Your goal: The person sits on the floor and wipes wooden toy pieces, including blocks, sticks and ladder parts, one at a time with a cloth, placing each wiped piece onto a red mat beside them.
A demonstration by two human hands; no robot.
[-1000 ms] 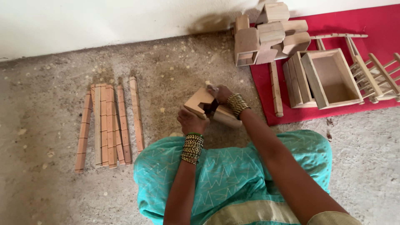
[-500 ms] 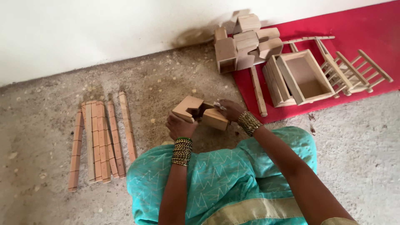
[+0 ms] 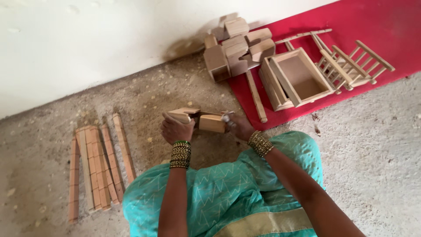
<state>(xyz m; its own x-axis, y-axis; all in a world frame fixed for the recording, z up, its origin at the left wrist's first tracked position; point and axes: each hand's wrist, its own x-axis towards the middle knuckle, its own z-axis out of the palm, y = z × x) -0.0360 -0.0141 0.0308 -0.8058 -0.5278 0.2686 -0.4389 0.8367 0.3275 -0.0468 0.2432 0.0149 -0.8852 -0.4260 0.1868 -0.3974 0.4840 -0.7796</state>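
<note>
A small open wooden box (image 3: 199,119) of pale planks is held above the rough concrete floor, in front of my knee. My left hand (image 3: 175,128) grips its left end, fingers wrapped over the edge. At the box's right end my right hand (image 3: 238,127) is closed on it, and something small and pale shows at the fingertips; I cannot tell what it is. Both wrists wear stacked bangles. My teal garment covers the lap below.
Several wooden slats (image 3: 94,164) lie side by side on the floor at the left. A red mat (image 3: 386,30) at the upper right carries a pile of small wooden boxes (image 3: 237,46), an open tray-like box (image 3: 298,77), slatted frames (image 3: 351,63) and a loose stick (image 3: 255,96). A white wall runs behind.
The view has shifted, so the mat and slats sit differently in frame. The box has been turned in my hands; my right hand moved from its top to its right end.
</note>
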